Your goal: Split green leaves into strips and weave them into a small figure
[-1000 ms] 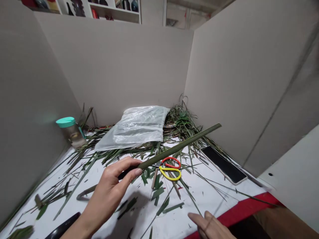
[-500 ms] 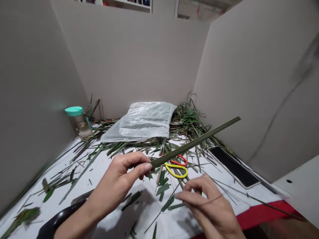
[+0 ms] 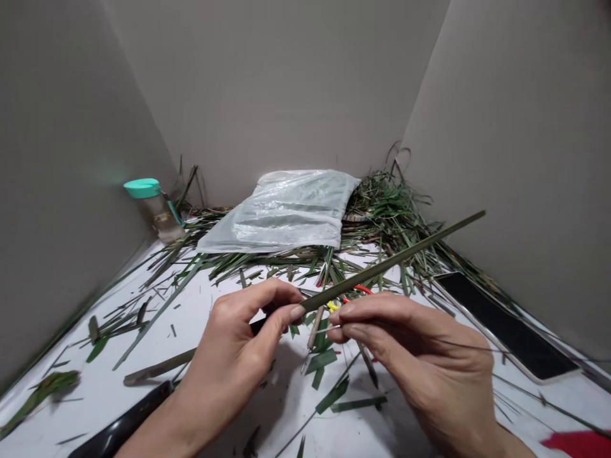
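Two hands are in view over one table (image 3: 157,327), which has a white, smooth surface. The left hand (image 3: 252,337) holds one leaf strip (image 3: 391,261) between thumb and fingers in a narrow pinch. The strip is above the table, in front of the person, tilted with its free end up and to the right. It is long, flat, straight-edged and dull green. The right hand (image 3: 420,356) has thumb and fingertips pressed together on one fine strand (image 3: 323,330); its pale end points toward the left hand, and its material is too small to tell.

Nearby items, counted:
- One pair of scissors (image 3: 333,306), with red and yellow loop handles, partly hidden by the right hand.
- One slim tool (image 3: 314,329), with a brown handle and a thin metallic tip.
- One phone (image 3: 506,324), a flat rounded rectangle with a dark glossy screen, to the right.
- One bottle (image 3: 162,219), translucent, with a turquoise lid.
- One plastic bag (image 3: 291,216), whitish, creased and shiny.
- One black object (image 3: 124,420), glossy and curved, partly under the left forearm.
- Leaf cuttings (image 3: 322,361), too many to count, flat and angular.
- One tangled heap of leaves (image 3: 389,200), beside the bag.

Three smooth grey panels (image 3: 267,95) surround the table.
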Action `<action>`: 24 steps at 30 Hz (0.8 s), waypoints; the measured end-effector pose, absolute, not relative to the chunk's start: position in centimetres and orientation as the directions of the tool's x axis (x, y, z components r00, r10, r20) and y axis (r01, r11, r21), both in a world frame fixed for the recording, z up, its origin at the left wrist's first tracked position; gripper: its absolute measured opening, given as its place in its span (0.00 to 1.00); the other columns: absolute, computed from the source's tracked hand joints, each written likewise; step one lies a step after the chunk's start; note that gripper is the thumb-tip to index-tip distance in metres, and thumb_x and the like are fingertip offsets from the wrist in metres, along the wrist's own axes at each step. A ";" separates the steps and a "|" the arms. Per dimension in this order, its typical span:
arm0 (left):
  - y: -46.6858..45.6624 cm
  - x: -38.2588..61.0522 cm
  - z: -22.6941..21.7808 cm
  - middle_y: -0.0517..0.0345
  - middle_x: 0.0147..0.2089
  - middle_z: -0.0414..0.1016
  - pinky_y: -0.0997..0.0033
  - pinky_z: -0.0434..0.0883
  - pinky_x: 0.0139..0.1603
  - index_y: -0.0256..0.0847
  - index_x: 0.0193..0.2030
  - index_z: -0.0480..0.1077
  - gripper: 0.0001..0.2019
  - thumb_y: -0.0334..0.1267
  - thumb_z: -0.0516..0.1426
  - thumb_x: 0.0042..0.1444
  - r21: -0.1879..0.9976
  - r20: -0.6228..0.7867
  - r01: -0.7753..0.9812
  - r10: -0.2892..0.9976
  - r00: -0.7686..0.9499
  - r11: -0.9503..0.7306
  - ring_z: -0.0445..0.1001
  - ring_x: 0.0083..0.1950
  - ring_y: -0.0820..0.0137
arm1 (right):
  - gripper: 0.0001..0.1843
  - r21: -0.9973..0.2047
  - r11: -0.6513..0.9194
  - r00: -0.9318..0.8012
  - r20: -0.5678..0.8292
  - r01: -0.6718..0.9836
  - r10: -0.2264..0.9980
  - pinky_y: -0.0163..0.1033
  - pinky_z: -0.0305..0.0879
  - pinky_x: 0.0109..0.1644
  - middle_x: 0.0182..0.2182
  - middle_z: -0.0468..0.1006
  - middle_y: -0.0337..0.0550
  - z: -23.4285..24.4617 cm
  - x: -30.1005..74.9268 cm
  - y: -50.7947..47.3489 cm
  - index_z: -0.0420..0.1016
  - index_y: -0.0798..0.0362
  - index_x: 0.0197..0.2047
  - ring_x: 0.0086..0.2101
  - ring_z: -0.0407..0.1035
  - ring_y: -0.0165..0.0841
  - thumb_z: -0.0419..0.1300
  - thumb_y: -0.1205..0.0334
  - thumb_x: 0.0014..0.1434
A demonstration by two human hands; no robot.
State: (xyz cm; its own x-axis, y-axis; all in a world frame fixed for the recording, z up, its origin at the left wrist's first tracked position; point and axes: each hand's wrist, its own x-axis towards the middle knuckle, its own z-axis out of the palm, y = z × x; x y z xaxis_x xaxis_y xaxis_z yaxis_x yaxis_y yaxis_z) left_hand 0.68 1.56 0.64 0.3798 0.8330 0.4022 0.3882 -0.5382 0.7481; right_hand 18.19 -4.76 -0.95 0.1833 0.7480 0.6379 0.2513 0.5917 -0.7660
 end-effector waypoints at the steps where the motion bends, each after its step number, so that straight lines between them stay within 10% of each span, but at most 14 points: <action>1: 1.6 0.8 0.6 0.67 0.27 0.78 0.81 0.68 0.30 0.44 0.30 0.76 0.05 0.34 0.61 0.57 0.748 0.395 0.402 0.840 0.372 -0.529 0.73 0.27 0.76 | 0.08 -0.757 0.589 0.207 0.648 0.283 0.733 0.31 0.79 0.35 0.30 0.85 0.36 -1.2 18.3 -4.6 0.83 0.49 0.37 0.27 0.80 0.30 0.66 0.73 0.58; 17: 0.0 1.2 -1.3 0.68 0.35 0.82 0.78 0.72 0.33 0.51 0.36 0.74 0.04 0.36 0.59 0.60 0.589 0.508 0.516 0.782 0.362 -0.622 0.78 0.33 0.73 | 0.16 -0.417 0.593 -0.196 0.681 0.689 0.706 0.40 0.78 0.46 0.43 0.83 0.42 -2.2 21.4 -5.7 0.73 0.48 0.55 0.44 0.78 0.38 0.55 0.67 0.66; 24: -0.3 1.6 -0.5 0.66 0.28 0.81 0.74 0.71 0.27 0.49 0.33 0.76 0.04 0.34 0.60 0.57 0.549 0.566 0.530 0.754 0.333 -0.646 0.75 0.25 0.72 | 0.11 -0.252 0.579 -0.251 0.718 0.776 0.649 0.37 0.74 0.42 0.38 0.83 0.42 -2.6 21.0 -5.2 0.73 0.52 0.49 0.36 0.76 0.33 0.58 0.68 0.64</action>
